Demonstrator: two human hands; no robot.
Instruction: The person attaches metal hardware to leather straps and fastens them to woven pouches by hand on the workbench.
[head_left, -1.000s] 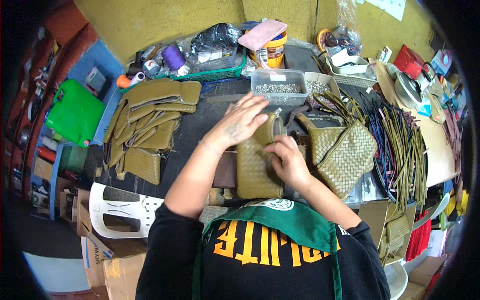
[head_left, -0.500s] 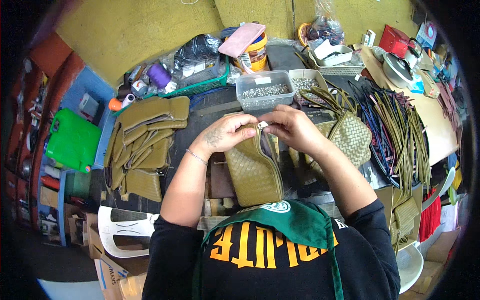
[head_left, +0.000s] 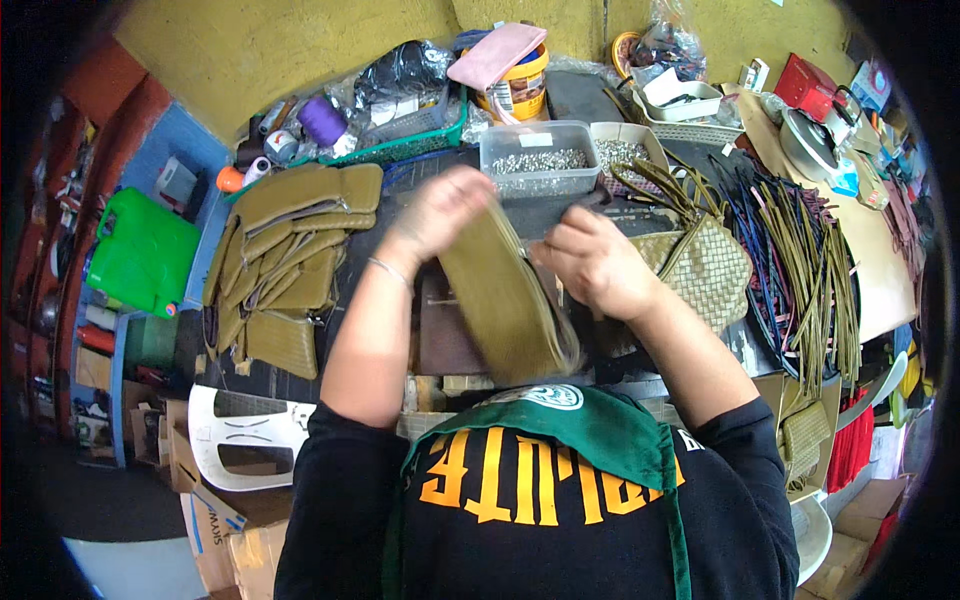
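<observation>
An olive woven-texture zip pouch (head_left: 495, 300) tilts, blurred by motion, over a brown board (head_left: 445, 345) in front of me. My left hand (head_left: 445, 210) is closed on the pouch's top end. My right hand (head_left: 590, 260) is closed beside the pouch's zipped edge; what its fingers grip is hidden. A stack of olive pouches (head_left: 275, 270) lies at the left. A woven olive bag with straps (head_left: 700, 280) lies beside my right hand.
Tubs of metal bits (head_left: 535, 160) stand at the back, near a green basket (head_left: 400, 140) and a yellow bucket (head_left: 515, 95). Long leather strips (head_left: 805, 280) are heaped at the right. A white chair (head_left: 240, 430) is at the lower left, a green case (head_left: 140, 250) further left.
My left hand has lifted toward the back left, swinging the pouch into a slant. My right hand has left the zipper's top end and moved slightly right, fingers curled.
</observation>
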